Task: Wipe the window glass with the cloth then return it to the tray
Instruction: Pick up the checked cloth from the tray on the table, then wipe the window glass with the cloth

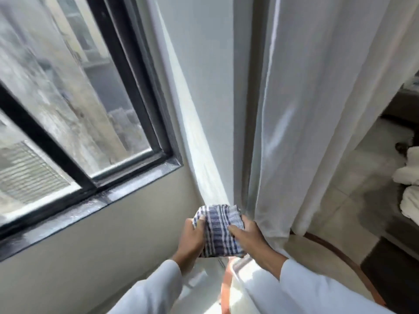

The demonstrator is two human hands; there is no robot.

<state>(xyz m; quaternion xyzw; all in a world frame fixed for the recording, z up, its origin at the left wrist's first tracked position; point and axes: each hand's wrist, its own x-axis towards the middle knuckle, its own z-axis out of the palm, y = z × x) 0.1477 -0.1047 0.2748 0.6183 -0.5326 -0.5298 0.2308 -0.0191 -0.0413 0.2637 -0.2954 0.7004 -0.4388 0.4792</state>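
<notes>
A blue and white checked cloth (219, 232) is bunched between both hands, low in the middle of the view. My left hand (192, 239) grips its left edge and my right hand (249, 236) presses on its right side. The window glass (74, 96) in a black frame (136, 175) fills the upper left, above and to the left of the hands. Right under the cloth lies a white tray (240, 268) with a raised rim, partly hidden by my sleeves.
A white curtain (317, 109) hangs at the right, close beside my right hand. The black sill runs along the window's lower edge above a beige wall (102, 257). A round wood-edged table rim (335, 250) curves at the lower right. White bedding (408, 177) lies at the far right.
</notes>
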